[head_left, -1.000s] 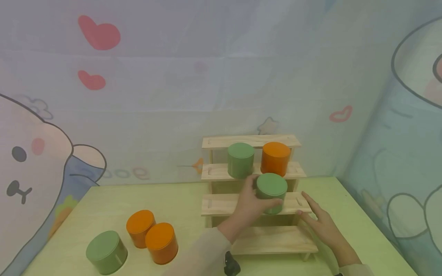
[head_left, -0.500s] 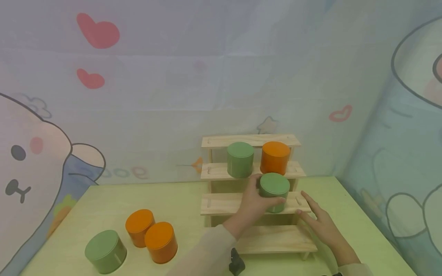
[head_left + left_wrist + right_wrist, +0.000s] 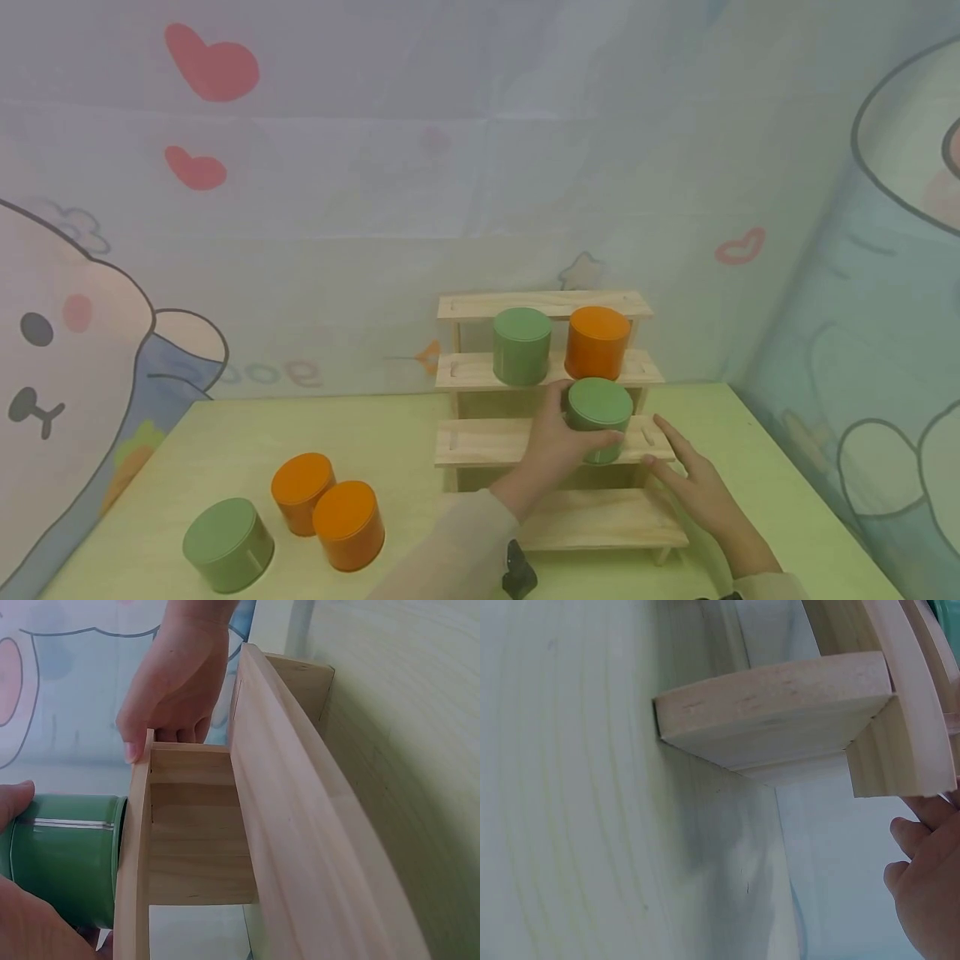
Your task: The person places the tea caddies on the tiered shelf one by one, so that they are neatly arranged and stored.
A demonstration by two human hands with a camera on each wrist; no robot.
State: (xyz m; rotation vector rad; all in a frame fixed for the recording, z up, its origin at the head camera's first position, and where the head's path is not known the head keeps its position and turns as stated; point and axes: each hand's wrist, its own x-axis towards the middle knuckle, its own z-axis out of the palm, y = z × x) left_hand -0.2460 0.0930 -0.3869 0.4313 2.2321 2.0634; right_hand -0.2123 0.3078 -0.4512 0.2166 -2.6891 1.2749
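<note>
Showing faint, pale lettering (image 3: pixel 303 372) low on the printed backdrop (image 3: pixel 360 192), just above the far edge of the surface (image 3: pixel 408 437), beside a drawn bear (image 3: pixel 82 358). Appearing to include two round o's side by side, otherwise being too dim and blurred for reading any whole word.

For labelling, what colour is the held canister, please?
The canister is green, clearest in the head view.
</note>
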